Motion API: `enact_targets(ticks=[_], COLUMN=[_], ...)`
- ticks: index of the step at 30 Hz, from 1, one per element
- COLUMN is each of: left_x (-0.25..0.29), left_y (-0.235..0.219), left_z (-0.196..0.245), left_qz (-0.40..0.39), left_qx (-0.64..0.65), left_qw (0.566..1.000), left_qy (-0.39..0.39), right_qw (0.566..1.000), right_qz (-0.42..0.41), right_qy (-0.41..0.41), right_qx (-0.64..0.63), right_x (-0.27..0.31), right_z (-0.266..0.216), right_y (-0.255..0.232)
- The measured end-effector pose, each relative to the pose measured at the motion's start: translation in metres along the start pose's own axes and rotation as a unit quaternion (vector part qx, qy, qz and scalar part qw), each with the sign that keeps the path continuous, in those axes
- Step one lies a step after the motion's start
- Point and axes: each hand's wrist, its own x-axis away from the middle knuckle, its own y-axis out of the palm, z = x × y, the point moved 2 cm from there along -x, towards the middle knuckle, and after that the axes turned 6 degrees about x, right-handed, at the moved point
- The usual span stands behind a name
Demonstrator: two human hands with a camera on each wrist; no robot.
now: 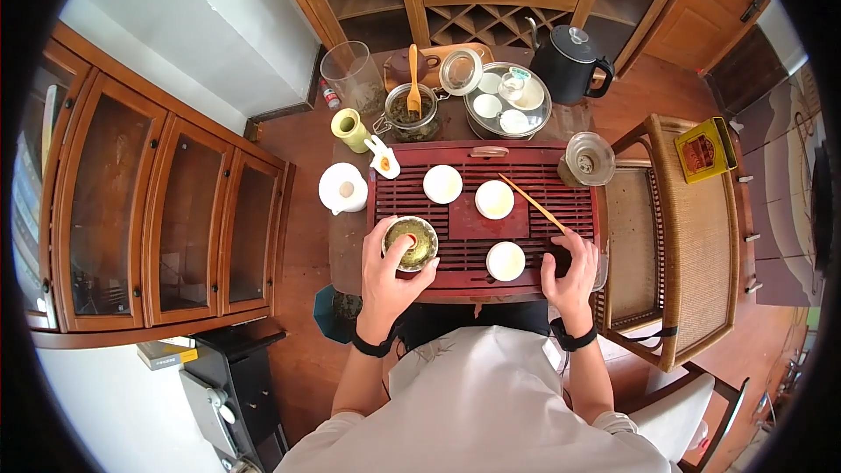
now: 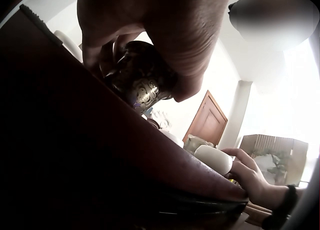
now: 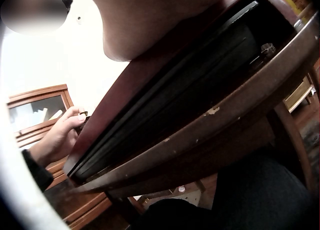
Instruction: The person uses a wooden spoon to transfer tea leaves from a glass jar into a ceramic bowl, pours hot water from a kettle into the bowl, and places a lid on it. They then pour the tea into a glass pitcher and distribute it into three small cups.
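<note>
In the head view my left hand (image 1: 392, 276) grips a small patterned gaiwan (image 1: 426, 256) at the tea tray's front left. Thumb and fingers span its rim, with the index finger bent over the greenish-gold top. The left wrist view shows the ornate dark side of this gaiwan (image 2: 145, 77) below the palm. My right hand (image 1: 574, 273) rests at the right edge of the dark red slatted tray (image 1: 473, 158), fingers loosely curved. A thin wooden stick (image 1: 531, 201) lies slantwise, its near end by those fingertips. Three white cups stand between the hands, among them a front cup (image 1: 505, 261).
Left of the tray are a white pitcher (image 1: 342, 188) and a green vase (image 1: 350, 130). Behind it stand a tea jar (image 1: 412, 123) with a wooden scoop, a round steel tray (image 1: 543, 109) of cups and a black kettle (image 1: 574, 57). A glass cup (image 1: 589, 159) occupies the right corner.
</note>
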Motion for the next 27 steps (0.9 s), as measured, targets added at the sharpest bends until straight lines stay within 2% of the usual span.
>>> enact_targets(ticks=[8,10,12,16,25,27], left_x=[0.005,0.007,0.009,0.015,0.024,0.024], left_y=[0.002,0.004,0.005,0.005,0.006,0.006], left_z=[0.004,0.006,0.007,0.005,-0.007,-0.010], left_qz=[-0.007,0.002,0.004,0.016,0.061,0.060], left_qx=[-0.025,-0.037,-0.040,-0.041,0.010,0.014], left_qw=[1.000,0.999,0.999,0.999,0.998,0.998], left_qy=[0.003,0.023,0.028,0.029,0.020,0.013], right_qw=[1.000,1.000,0.999,0.999,0.998,0.994], right_qz=[0.003,0.001,0.035,0.037,0.063,0.095], right_qy=[0.001,0.005,-0.021,-0.010,0.013,-0.004], right_qx=[-0.002,-0.001,0.016,0.037,-0.014,-0.057], right_x=[0.001,0.000,-0.002,0.006,0.014,0.014], right_z=[0.000,0.000,-0.001,0.003,0.011,0.013], right_y=[0.001,0.000,-0.002,-0.001,0.002,0.002])
